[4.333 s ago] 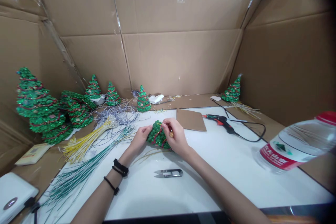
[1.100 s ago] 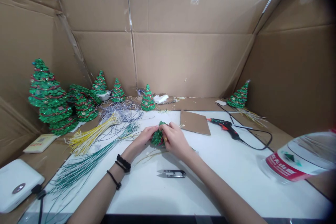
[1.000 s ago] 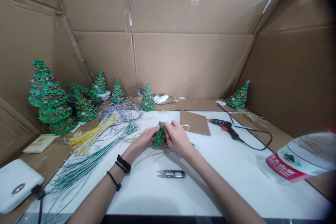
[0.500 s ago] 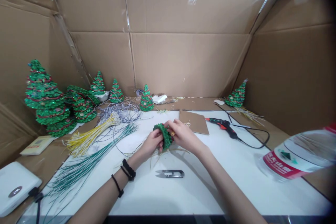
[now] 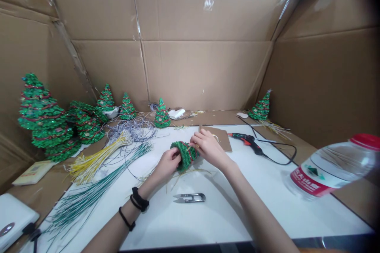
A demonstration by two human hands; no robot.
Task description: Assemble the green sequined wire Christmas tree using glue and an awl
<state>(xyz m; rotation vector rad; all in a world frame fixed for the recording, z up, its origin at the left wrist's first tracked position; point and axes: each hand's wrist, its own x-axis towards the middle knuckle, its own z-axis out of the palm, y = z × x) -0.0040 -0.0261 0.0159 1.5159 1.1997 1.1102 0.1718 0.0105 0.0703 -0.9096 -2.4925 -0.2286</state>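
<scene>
A small green Christmas tree [image 5: 185, 157] with red garland lies tipped on its side between my hands, its wide base facing left. Fingers of my left hand [image 5: 170, 163] are closed on the rim of that base, the thumb on the outside. At the tree's upper right, my right hand [image 5: 208, 146] pinches a thin yellow strand against the branches; its far end is hidden by the fingers. Just below the tree, loose yellow strands [image 5: 175, 180] lie on the white board [image 5: 225, 221]. Thread snips [image 5: 190, 198] rest nearer to me.
Decorated trees [image 5: 46, 114] stand at the left and back. Bundles of yellow wires [image 5: 97, 158] and green wires [image 5: 97, 189] lie left, beside tangled wire [image 5: 130, 128]. To the right are a cardboard piece [image 5: 224, 138], a glue gun [image 5: 249, 142] with its cable and a water bottle [image 5: 323, 170].
The tree has turned so that more of its garlanded side shows. My left hand has shifted to its base rim, and the right fingers work at its upper side. The view has shifted slightly.
</scene>
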